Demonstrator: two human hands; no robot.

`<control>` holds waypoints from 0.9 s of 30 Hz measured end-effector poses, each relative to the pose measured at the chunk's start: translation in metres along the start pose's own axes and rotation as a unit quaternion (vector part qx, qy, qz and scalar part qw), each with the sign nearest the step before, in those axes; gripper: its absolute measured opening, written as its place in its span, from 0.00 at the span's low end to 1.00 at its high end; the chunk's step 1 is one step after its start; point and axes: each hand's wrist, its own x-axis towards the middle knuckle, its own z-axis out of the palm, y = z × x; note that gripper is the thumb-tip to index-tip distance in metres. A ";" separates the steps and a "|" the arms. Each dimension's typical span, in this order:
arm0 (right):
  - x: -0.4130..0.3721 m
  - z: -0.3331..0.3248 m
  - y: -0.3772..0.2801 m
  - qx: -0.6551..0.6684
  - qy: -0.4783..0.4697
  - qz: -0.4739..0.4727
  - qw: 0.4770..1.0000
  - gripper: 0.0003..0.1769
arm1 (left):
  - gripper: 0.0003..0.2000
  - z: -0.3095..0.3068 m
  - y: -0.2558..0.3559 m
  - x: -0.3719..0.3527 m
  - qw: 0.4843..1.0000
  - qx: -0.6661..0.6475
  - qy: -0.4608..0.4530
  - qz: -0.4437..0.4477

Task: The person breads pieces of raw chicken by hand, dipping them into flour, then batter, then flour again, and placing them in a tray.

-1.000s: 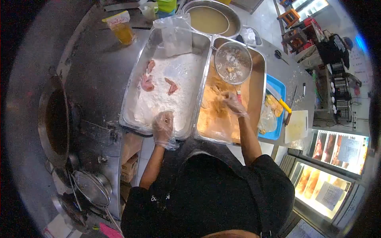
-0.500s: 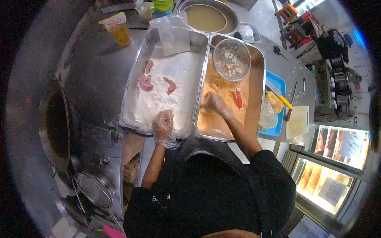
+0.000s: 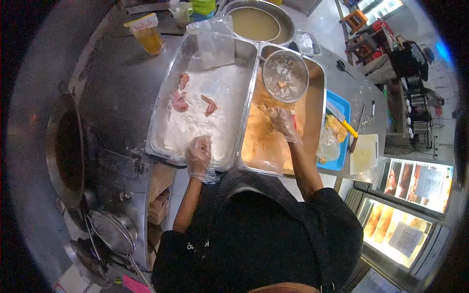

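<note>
Two steel pans stand side by side. White flour (image 3: 215, 127) fills the left one, with several raw meat pieces on it, among them a pink meat piece (image 3: 180, 102) and a smaller piece (image 3: 209, 105). My left hand (image 3: 199, 155), in a clear plastic glove, rests at the near side of the flour with fingers curled; whether anything is in them I cannot make out. Orange-brown powder (image 3: 264, 141) covers the right pan. My gloved right hand (image 3: 281, 119) reaches into it, fingers apart and touching the powder. Just beyond lies a round strainer (image 3: 286, 75) with crumbs; my hand partly hides its red handle.
A clear plastic bag (image 3: 212, 44) hangs over the left pan's far end. Behind are a bowl of cloudy liquid (image 3: 254, 24) and an oil pouch (image 3: 147, 35). At right sit a blue tray (image 3: 337, 158), a yellow-handled knife (image 3: 349, 128) and a cutting board (image 3: 364, 155). A wok (image 3: 66, 146) stands left.
My right hand has moved forward and right through the orange powder, its fingers going from bunched to spread. The powder under it is disturbed. My left hand has barely moved.
</note>
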 end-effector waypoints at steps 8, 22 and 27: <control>0.000 -0.002 -0.004 0.309 -0.070 0.109 0.942 0.10 | 0.11 -0.008 0.011 0.005 0.996 0.085 0.006 0.029; 0.027 -0.058 0.024 0.460 0.038 -0.009 0.887 0.19 | 0.09 -0.003 0.006 0.002 1.000 0.005 0.011 0.003; 0.032 -0.064 0.020 0.392 0.066 -0.072 0.915 0.17 | 0.07 0.004 -0.009 -0.002 0.999 0.006 0.022 0.028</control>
